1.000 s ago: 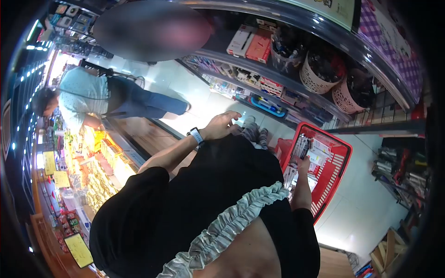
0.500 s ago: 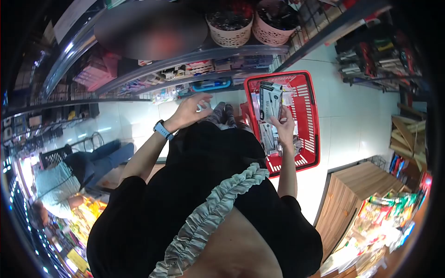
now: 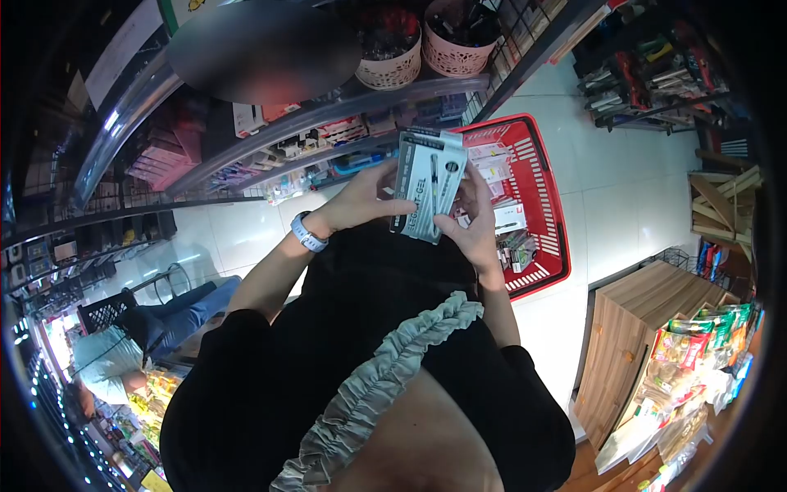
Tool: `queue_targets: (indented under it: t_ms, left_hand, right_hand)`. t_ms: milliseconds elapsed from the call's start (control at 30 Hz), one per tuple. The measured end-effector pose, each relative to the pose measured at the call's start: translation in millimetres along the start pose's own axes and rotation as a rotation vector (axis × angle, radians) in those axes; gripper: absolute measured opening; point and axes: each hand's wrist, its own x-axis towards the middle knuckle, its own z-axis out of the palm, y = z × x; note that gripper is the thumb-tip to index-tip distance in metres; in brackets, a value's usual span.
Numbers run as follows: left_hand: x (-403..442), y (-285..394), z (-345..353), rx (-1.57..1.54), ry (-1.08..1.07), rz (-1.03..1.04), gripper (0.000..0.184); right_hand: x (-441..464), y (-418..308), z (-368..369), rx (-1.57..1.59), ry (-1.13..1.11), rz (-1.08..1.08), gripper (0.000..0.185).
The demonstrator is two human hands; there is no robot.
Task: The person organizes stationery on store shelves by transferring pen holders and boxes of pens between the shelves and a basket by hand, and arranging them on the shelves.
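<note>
A pale box of gel pens (image 3: 428,182), with pens and large lettering printed on its face, is held up in front of my body. My left hand (image 3: 366,199) grips its left side, thumb across the front. From the right, my right hand (image 3: 475,228) holds the other edge, its thumb near the lower corner. Just behind and to the right stands a red shopping basket (image 3: 551,205) on the floor. Inside it lie several packages, among them a white pack with a pen on it (image 3: 510,219); the box and my right hand hide part of the basket.
Shelves of stationery (image 3: 336,131) run along the front, with two pink lattice baskets (image 3: 461,56) on top. A wooden cabinet (image 3: 611,361) stands at the right beside packaged goods (image 3: 697,348). Another person (image 3: 123,353) is at the left.
The gel pen box has come out from over the red basket, moving left and closer to me. My left hand, empty before, has taken hold of it alongside my right.
</note>
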Motion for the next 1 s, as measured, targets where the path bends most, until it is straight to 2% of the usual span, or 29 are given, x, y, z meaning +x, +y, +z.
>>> queue_targets:
  t_ms: [67,167,333,467,600,667,767,867,900,1000]
  left_hand:
    - [-5.2,-7.5,2.7,0.093,-0.013,0.117,0.077]
    - [-10.9,-5.0,4.6,0.068,-0.009,0.084,0.077]
    - [-23.9,1.3,3.0,0.067,0.026,-0.002,0.076]
    - [-30.8,-21.5,2.7,-0.068,0.041,-0.050,0.074]
    - [-33.8,-35.3,1.9,-0.170,0.120,-0.019,0.070]
    - [-35.6,-41.7,-2.2,-0.239,0.161,0.021,0.069]
    - [-43.7,-40.7,-17.6,-0.314,0.240,-0.025,0.065]
    - [-54.6,-33.2,-43.6,-0.444,0.304,-0.133,0.060]
    - [-54.3,-38.5,-51.0,-0.410,0.355,-0.045,0.057]
    - [-64.2,-35.5,-76.6,-0.458,0.426,-0.056,0.060]
  right_hand:
    - [7.2,-5.5,0.5,-0.122,0.022,-0.073,0.084]
    - [21.7,-9.5,-1.7,-0.324,-0.021,-0.163,0.080]
    - [29.7,-3.1,0.5,-0.238,-0.095,-0.062,0.070]
    - [31.4,1.3,9.7,-0.109,-0.101,0.009,0.065]
    - [37.2,10.5,20.3,-0.111,-0.128,0.080,0.066]
    - [39.8,25.3,26.9,-0.129,-0.160,0.040,0.071]
    - [39.9,32.9,46.3,-0.083,-0.199,0.090,0.075]
    - [43.3,41.7,63.7,-0.133,-0.290,0.206,0.076]
    - [46.3,49.1,70.6,-0.221,-0.306,0.186,0.077]
    - [60.4,53.9,93.2,-0.307,-0.351,0.232,0.074]
